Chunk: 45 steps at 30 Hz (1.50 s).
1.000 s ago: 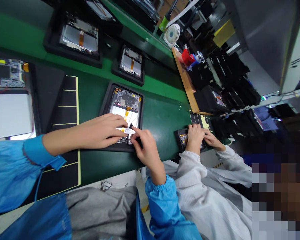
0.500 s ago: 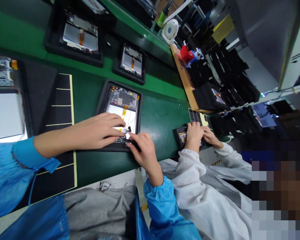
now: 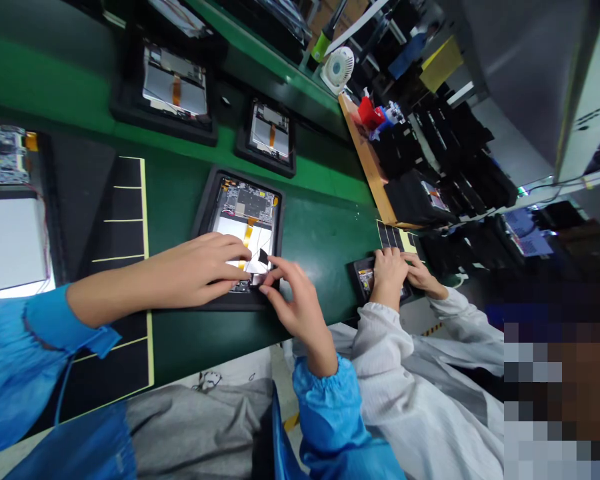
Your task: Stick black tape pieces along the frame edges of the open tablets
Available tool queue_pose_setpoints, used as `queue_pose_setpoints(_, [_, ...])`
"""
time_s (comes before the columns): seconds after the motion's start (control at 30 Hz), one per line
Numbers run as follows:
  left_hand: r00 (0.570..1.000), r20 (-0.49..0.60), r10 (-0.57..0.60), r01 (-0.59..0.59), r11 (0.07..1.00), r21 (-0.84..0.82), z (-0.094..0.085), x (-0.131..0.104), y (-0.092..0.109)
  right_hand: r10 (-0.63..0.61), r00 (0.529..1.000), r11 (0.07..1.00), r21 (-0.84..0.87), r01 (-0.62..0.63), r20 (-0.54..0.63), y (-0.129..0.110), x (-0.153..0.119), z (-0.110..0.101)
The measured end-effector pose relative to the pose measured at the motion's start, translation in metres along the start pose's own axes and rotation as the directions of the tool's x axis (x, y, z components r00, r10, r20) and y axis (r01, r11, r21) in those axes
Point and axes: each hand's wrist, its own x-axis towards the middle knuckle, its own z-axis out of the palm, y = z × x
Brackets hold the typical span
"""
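An opened tablet (image 3: 237, 217) with a bare circuit board and an orange ribbon cable lies in a black foam tray (image 3: 207, 200) in front of me. My left hand (image 3: 215, 267) rests across its lower left part, fingers stretched out over the white panel. At the lower right corner is my right hand (image 3: 295, 293), thumb and a finger close together in a pinch; what lies between them is hidden. Its index fingertip touches or nearly touches a small black piece (image 3: 263, 256), perhaps tape, above the white panel.
Further opened tablets (image 3: 175, 87) (image 3: 270, 130) sit in black trays at the back, and a larger device (image 3: 10, 233) lies at left. On the right, a co-worker's hands (image 3: 393, 273) work on another tablet. A small fan (image 3: 339, 67) and stacked black trays (image 3: 445, 147) stand beyond.
My right hand has shifted slightly right, its index finger lifting away from the thumb. The small black piece shows more fully beside that fingertip. My left hand stays nearly in place.
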Motion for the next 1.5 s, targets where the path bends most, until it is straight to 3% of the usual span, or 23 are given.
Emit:
queue_pose_setpoints(0.33, [1.000, 0.000, 0.030, -0.030, 0.998, 0.052, 0.000, 0.000, 0.000, -0.107, 0.987, 0.994, -0.020, 0.111, 0.122, 0.015, 0.013, 0.000])
queue_pose_setpoints(0.5, [1.000, 0.021, 0.019, -0.020, 0.999, 0.035, -0.001, 0.000, 0.000, -0.115, 0.993, 0.986, -0.128, 0.109, -0.037, 0.020, 0.002, 0.011])
queue_pose_setpoints(0.63, [1.000, 0.030, -0.008, 0.007, 1.000, 0.026, -0.001, 0.000, -0.001, -0.118, 0.969, 0.970, -0.234, 0.066, -0.215, 0.019, -0.006, 0.020])
queue_pose_setpoints(0.83, [0.999, 0.039, -0.025, 0.023, 0.998, 0.050, 0.000, -0.001, -0.001, -0.006, 0.962, 0.943, -0.321, -0.085, -0.273, 0.015, -0.012, 0.026])
queue_pose_setpoints(0.9, [1.000, 0.023, -0.018, 0.016, 0.997, 0.075, 0.000, -0.001, 0.000, -0.038, 0.941, 0.957, -0.282, -0.062, -0.336, 0.019, -0.014, 0.031])
queue_pose_setpoints(1.0, [1.000, -0.012, -0.003, 0.005, 0.992, 0.129, 0.001, -0.001, 0.006, -0.046, 0.859, 0.991, -0.131, -0.025, -0.511, 0.024, -0.015, 0.040])
queue_pose_setpoints(1.1, [1.000, -0.028, 0.004, 0.001, 0.984, 0.180, 0.003, 0.000, 0.014, 0.123, 0.789, 0.985, 0.173, -0.022, -0.602, 0.019, -0.014, 0.044])
queue_pose_setpoints(1.17, [0.999, -0.028, -0.016, 0.021, 0.984, 0.175, 0.007, 0.001, 0.021, 0.324, 0.755, 0.884, 0.466, -0.027, -0.570, 0.006, -0.015, 0.042])
queue_pose_setpoints(1.2, [0.999, -0.025, -0.035, 0.038, 0.987, 0.156, 0.010, 0.002, 0.025, 0.432, 0.742, 0.783, 0.621, -0.026, -0.513, -0.001, -0.016, 0.039])
queue_pose_setpoints(1.3, [0.993, -0.022, -0.117, 0.118, 0.988, 0.094, 0.021, 0.003, 0.037, 0.633, 0.746, 0.341, 0.939, -0.030, -0.207, -0.025, -0.022, 0.032])
queue_pose_setpoints(1.33, [0.987, -0.028, -0.156, 0.157, 0.984, 0.081, 0.025, 0.002, 0.042, 0.651, 0.752, 0.210, 0.977, -0.040, -0.109, -0.031, -0.025, 0.031])
queue_pose_setpoints(1.4, [0.971, -0.048, -0.234, 0.237, 0.970, 0.060, 0.031, 0.002, 0.050, 0.667, 0.745, 0.045, 0.998, -0.053, 0.010, -0.038, -0.031, 0.031])
queue_pose_setpoints(1.5, [0.946, -0.075, -0.316, 0.319, 0.948, 0.023, 0.035, 0.000, 0.059, 0.684, 0.727, -0.045, 0.998, -0.051, 0.068, -0.041, -0.037, 0.035])
